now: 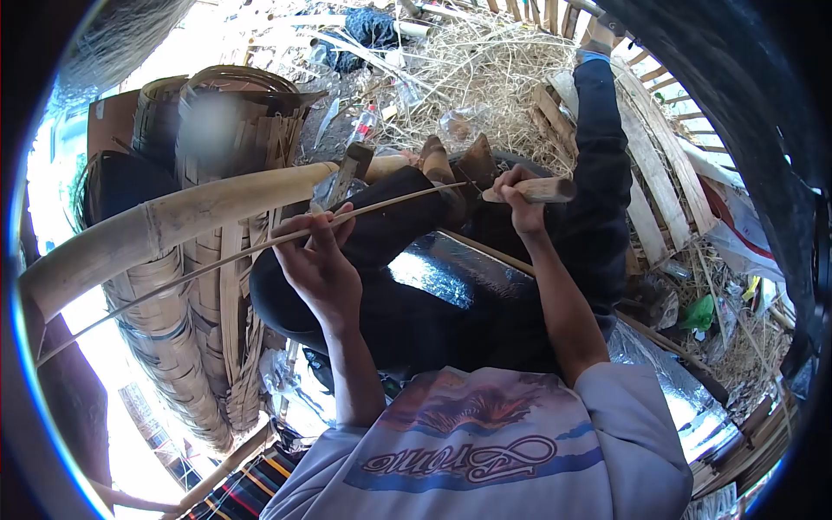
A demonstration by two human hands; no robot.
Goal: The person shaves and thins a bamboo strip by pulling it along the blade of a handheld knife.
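the person's left hand [322,269] pinches a long thin strip [199,273], which slants above the dark trousers [377,217], its tip near the right hand [520,201]. that hand is wrapped around a wooden handle [548,191]. a thick bamboo pole [217,204] lies beyond the left hand.

Left daylight blown out; shiny sheet [468,276] glaring; fisheye-curved edges; hazy upper-left spot.

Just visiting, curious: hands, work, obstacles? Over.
Left hand pinching thin strip. Right hand gripping wooden handle. Strip's tip near right hand. Bamboo pole nearby, seemingly clear.
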